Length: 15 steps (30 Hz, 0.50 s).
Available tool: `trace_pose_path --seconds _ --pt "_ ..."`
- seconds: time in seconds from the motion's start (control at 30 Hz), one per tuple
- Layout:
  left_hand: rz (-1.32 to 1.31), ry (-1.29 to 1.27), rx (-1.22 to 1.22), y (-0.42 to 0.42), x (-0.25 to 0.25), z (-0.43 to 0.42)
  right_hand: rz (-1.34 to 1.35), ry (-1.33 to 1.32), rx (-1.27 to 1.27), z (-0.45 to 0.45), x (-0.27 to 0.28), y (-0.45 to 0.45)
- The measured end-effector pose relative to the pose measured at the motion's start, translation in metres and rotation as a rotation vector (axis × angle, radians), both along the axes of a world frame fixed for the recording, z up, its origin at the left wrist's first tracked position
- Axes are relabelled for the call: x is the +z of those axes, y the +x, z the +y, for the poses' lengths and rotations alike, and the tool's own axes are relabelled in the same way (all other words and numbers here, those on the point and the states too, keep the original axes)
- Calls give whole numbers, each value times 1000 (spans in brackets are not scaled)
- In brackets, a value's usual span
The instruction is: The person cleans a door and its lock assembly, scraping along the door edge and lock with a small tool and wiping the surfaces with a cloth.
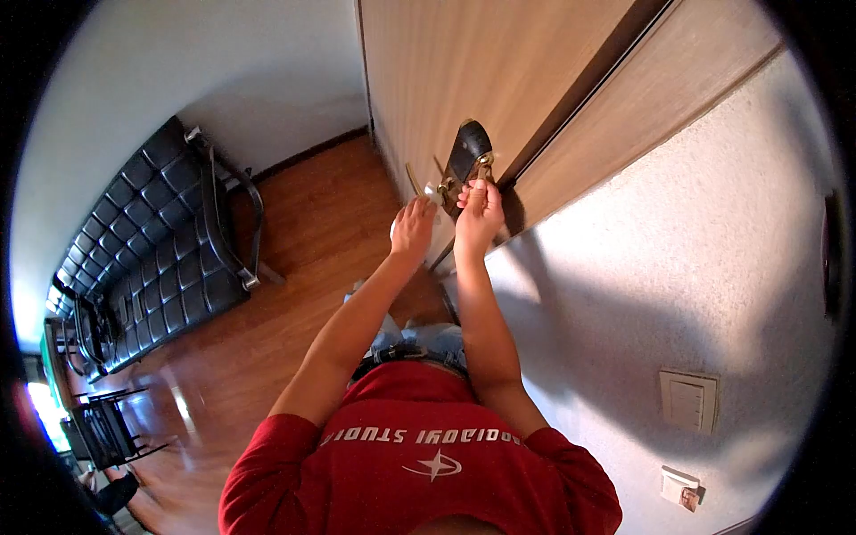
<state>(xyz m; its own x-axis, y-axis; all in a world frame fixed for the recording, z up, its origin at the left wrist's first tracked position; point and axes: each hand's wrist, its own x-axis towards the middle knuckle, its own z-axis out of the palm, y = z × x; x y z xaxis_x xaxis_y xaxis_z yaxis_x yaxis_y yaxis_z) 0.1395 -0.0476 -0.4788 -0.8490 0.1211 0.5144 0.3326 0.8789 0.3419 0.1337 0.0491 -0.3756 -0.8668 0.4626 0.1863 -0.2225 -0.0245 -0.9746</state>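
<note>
On the wooden door (464,62) is a door lock with a black cover (470,147) and gold-coloured metal parts. My right hand (480,214) is closed in a pinch at the lower end of this lock, on a small gold-coloured piece whose exact form is hidden by the fingers. Just left of it, my left hand (413,230) curls its fingers over something white, mostly covered by the hand. A slim gold-coloured door handle (414,180) sticks out just beyond the left fingertips.
To the right of the door frame (642,125) a rough white wall carries a light switch (688,401) and a small white fixture (680,488). A black tufted sofa (169,241) stands at the left on the wooden floor (303,232). Dark furniture (102,428) sits at lower left.
</note>
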Motion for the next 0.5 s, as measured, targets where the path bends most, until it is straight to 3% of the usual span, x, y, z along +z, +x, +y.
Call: trace_pose_path --seconds 0.17,0.5 --pt "-20 -31 -16 -3 0 0 -19 162 -46 4 1 2" --pt "34 -31 8 -2 -3 3 36 64 -28 6 0 -1"
